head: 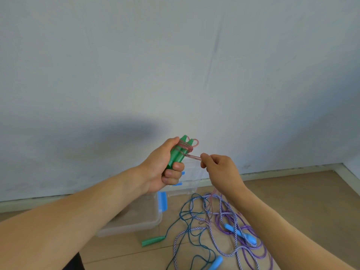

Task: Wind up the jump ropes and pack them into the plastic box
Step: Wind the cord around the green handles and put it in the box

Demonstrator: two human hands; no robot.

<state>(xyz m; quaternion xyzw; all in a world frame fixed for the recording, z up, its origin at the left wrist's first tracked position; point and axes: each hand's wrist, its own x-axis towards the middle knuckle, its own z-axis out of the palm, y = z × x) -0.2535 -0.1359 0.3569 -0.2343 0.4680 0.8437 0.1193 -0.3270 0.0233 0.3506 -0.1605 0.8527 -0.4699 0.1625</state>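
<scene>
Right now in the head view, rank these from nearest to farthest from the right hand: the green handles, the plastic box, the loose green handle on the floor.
From the right hand:
1. green handles, gripped in the left hand, just left.
2. plastic box, below-left on the floor.
3. loose green handle, lower still, in front of the box.

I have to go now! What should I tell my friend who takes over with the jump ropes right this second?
Left hand: gripping two green handles held together, pink rope partly wound around them.
Right hand: pinching the pink rope's free length.
Plastic box: open on the floor, nothing visibly packed inside.
Left to do: finish winding, pack it, then wind the tangled ropes on the floor: a dark blue one, a striped one and a purple one.
</scene>
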